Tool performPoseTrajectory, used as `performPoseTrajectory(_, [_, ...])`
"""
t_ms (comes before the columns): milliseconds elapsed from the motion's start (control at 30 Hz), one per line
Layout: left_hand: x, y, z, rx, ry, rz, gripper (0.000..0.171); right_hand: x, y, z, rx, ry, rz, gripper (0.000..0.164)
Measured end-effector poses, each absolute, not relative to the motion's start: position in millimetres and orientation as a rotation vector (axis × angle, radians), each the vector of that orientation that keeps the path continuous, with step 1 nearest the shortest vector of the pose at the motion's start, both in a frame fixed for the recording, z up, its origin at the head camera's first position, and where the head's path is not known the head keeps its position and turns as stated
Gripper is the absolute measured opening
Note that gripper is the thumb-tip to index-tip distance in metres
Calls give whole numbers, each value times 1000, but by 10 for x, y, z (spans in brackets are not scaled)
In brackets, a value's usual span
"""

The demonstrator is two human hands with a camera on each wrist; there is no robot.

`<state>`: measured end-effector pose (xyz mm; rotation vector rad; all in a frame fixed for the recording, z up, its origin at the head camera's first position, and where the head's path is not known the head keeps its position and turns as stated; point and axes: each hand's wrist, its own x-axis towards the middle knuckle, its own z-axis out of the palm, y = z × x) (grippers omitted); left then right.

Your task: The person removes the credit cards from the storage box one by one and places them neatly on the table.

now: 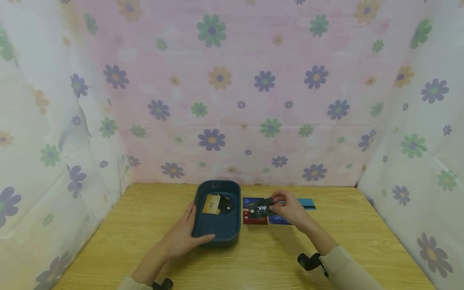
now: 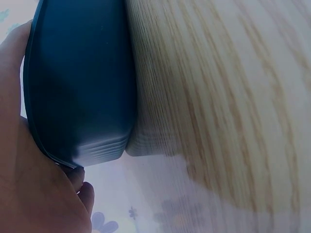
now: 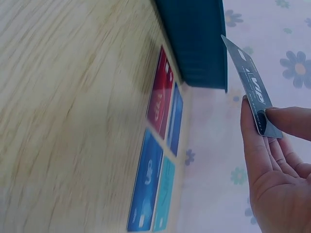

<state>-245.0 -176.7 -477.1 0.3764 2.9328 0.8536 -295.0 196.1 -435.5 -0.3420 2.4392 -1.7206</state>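
Nearest, the left hand point(image 1: 177, 239) holds the blue tray point(image 1: 215, 227) at its near-left side. Farther and rightward, the right hand point(image 1: 291, 210) pinches the black card point(image 1: 258, 210) by its right end; its long axis points roughly left, toward the tray, raised above the flat cards point(image 1: 253, 220).

Pale pink and white flower-printed sheets point(image 1: 232, 96) enclose a light wood-grain table point(image 1: 348, 229) on three sides.
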Motion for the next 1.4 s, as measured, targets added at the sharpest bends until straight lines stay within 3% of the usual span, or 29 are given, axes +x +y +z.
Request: performPoseTrajectory(1400, [-2467, -1766, -4797, 378, 2944, 866, 128, -2864, 2946, -4648, -193, 2589, -1601, 42])
